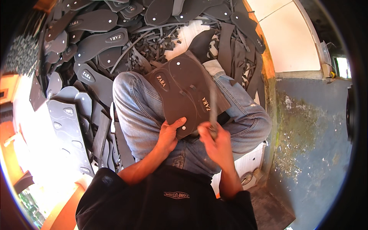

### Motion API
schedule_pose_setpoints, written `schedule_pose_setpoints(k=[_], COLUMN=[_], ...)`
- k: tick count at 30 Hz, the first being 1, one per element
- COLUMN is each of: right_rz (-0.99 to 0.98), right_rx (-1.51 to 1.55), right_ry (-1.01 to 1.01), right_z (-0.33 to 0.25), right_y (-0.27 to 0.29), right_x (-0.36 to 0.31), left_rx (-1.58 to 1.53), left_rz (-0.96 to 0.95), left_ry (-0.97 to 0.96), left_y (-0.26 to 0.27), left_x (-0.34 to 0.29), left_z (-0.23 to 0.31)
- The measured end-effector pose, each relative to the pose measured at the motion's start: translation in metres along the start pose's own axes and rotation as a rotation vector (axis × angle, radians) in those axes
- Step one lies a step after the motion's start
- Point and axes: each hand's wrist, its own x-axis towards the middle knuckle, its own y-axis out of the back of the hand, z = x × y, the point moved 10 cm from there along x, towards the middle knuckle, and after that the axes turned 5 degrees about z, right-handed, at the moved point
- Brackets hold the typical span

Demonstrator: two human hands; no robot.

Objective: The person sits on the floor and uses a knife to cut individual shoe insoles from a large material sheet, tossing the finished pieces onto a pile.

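Dark rubber sheet (184,96) with sole outlines, resting across the lap on denim-clad knees.

Left hand (168,136) clamped on the sheet's near edge, thumb on top; right hand (216,143) closed around a thin blurred tool (213,111) at the near right edge. Likely risk: tool skidding off the outline toward the left thumb. Matte, stamped, two soles marked; cut soles (92,42) heaped beyond.

Wall (310,126), right of frame: grey-blue, stained, flaking. White panel (291,42) with orange edge, upper right. Small bright window (342,67), far right. Strong sunlight, lower left.
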Motion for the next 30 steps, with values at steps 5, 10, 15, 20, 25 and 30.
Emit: schedule_pose_setpoints(k=[5,10,15,20,25,30], right_rz=[-0.374,0.462,0.148,-0.026,0.026,0.01], right_rx=[0.086,-0.043,0.259,-0.082,-0.247,-0.219], right_ry=[-0.126,0.153,-0.107,-0.175,-0.184,-0.255], right_z=[0.0,0.0,0.017,0.073,0.079,0.086], right_y=[-0.09,0.064,0.042,0.025,0.013,0.005], right_x=[0.077,0.123,0.046,-0.032,-0.049,-0.055], left_rx=[-0.044,-0.056,0.058,0.067,0.061,0.05], left_rz=[-0.002,-0.001,0.14,0.118,0.157,0.174], left_ry=[-0.001,0.063,0.112,0.047,0.063,0.041], left_y=[0.007,0.0,0.002,-0.013,-0.018,-0.019], left_x=[0.002,-0.011,-0.021,-0.024,-0.028,-0.028], left_z=[-0.009,-0.006,0.001,0.036,0.035,0.036])
